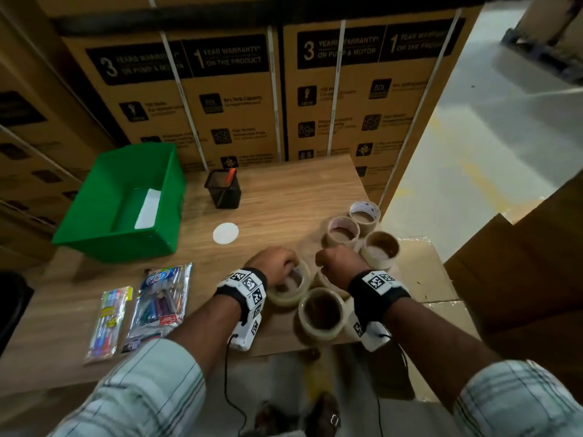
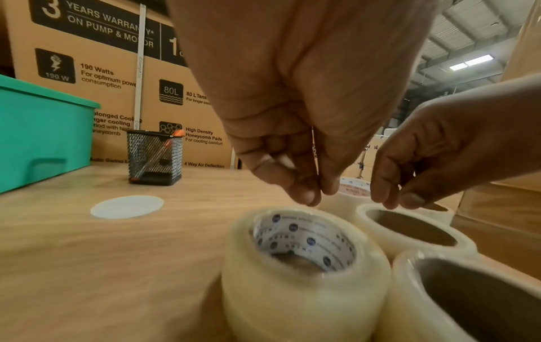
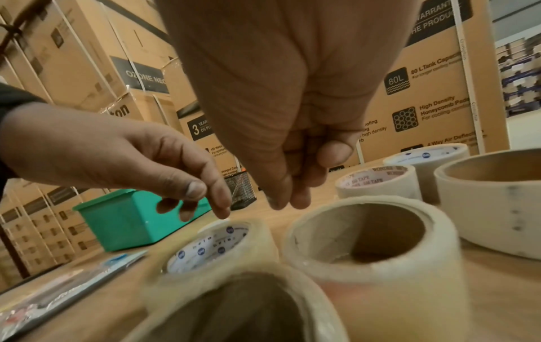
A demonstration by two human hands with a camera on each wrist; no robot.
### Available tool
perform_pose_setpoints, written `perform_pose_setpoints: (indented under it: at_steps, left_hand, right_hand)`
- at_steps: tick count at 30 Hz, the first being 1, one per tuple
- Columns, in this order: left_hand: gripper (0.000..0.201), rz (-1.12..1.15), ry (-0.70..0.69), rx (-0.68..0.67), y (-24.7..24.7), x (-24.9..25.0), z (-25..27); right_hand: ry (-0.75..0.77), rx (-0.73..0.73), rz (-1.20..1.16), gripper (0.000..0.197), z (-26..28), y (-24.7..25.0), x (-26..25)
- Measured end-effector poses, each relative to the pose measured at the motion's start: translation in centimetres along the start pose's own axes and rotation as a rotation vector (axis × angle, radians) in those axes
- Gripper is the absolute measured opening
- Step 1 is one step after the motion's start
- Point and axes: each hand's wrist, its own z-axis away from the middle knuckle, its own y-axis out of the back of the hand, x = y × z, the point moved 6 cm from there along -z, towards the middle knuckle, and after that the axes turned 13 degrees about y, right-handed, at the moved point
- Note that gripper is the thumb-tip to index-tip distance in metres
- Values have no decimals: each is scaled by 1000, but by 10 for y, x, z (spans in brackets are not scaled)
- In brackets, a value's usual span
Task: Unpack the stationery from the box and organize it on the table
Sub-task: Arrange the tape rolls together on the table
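Stacked cartons (image 1: 220,99) printed "3 YEARS WARRANTY ON PUMP & MOTOR" and "80 L Tank" wall off the wooden table (image 1: 277,197). On it sit a green box (image 1: 123,200), two pen packets (image 1: 161,304), a mesh pen holder (image 1: 223,193) and six tape rolls (image 1: 321,313) — one core reads "TAPE". Both hands hang just above the rolls, fingers drooping, loosely curled, holding nothing: left hand (image 1: 274,266), right hand (image 1: 339,263).

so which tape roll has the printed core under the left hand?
The clear roll directly below the left hand; its core is white with blue dots, while the two rolls beside it have plain brown cores.
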Motion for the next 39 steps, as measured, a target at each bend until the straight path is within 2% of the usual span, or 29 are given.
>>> perform_pose_setpoints:
  at_steps: [5,9,13,17,23,26,30,32,35,39]
  left_hand:
    - [27,5,-6,-76,-28,-1,18]
    - [28,7,59,-83,-48,-12,20]
    - [29,22,84,-110,-58,-18,26]
    - [37,-24,68,-86,-59,-17,41]
    - [36,-169,111,-42,-51,-9,44]
    - [38,-178,108,40,-38,-8,43]
    - [31,-102,108,254,-10,-6,42]
    - [34,-68,91,320,3,-4,44]
    - [36,-68,55,350,14,-5,45]
    - [39,-115,75,305,17,-18,44]
  right_hand:
    - [-32,-47,46,26,24,-7,2]
    - [-89,-72,110,29,37,-16,-1]
    - [-81,-110,199,30,43,-19,-7]
    - [-97,-123,226,29,48,-25,-11]
    - [-163,-125,203,29,48,-21,-9]
    - [-203,-151,197,31,50,-21,-6]
    - [-220,-156,205,30,50,-18,-9]
    - [-226,-158,200,29,48,-19,-11]
    - [-250,-177,186,25,47,-18,-16]
    - [-239,-196,137,25,47,-9,-21]
